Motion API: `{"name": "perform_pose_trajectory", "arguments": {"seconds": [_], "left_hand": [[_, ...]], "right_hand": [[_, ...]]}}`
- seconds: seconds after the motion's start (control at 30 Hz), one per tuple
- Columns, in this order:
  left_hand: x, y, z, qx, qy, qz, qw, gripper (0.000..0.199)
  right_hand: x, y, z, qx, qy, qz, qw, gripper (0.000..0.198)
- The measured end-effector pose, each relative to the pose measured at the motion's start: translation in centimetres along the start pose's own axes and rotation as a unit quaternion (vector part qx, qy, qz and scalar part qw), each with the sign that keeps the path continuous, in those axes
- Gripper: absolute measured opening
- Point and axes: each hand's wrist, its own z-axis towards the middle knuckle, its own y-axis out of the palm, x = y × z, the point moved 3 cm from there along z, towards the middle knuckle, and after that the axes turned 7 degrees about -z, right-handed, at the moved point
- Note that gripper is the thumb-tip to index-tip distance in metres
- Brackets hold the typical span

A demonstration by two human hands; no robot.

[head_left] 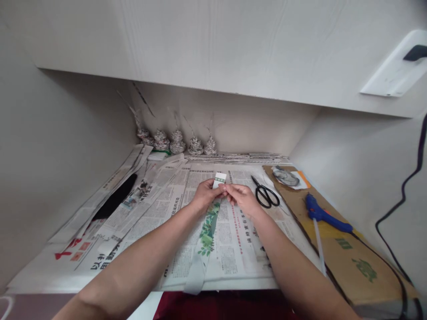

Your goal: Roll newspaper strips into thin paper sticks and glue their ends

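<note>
- The left hand (pixel 206 195) and right hand (pixel 243 199) pinch a leaf-printed paper strip (pixel 207 231) over the newspaper (pixel 233 253); fingers hide part of it.
- The recess (pixel 260 129) holds woven paper pieces (pixel 178 143), the leftmost hard to make out.
- The socket plate (pixel 388 73) is cut off at right.

Black scissors (pixel 263 188) lie just beside cardboard (pixel 338 266) bearing a blue glue gun (pixel 325 216).

The left hand (pixel 205 195) and right hand (pixel 242 195) are pinching a green-printed paper strip (pixel 208 229) over newspaper (pixel 187 222). Black scissors (pixel 260 186) are lying nearby, and a blue glue gun (pixel 324 215) is resting on cardboard (pixel 340 266).
</note>
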Motion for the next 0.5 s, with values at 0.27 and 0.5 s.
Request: {"name": "perform_pose_trajectory", "arguments": {"seconds": [0.27, 0.5], "left_hand": [[-0.07, -0.09, -0.06, 0.029, -0.005, 0.024, 0.999, 0.036], [-0.73, -0.62, 0.27, 0.042, -0.003, 0.037, 0.998, 0.035]], "right_hand": [[0.23, -0.81, 0.22, 0.054, -0.005, -0.018, 0.998, 0.032], [0.02, -0.81, 0.11, 0.100, -0.026, -0.054, 0.993, 0.026]]}}
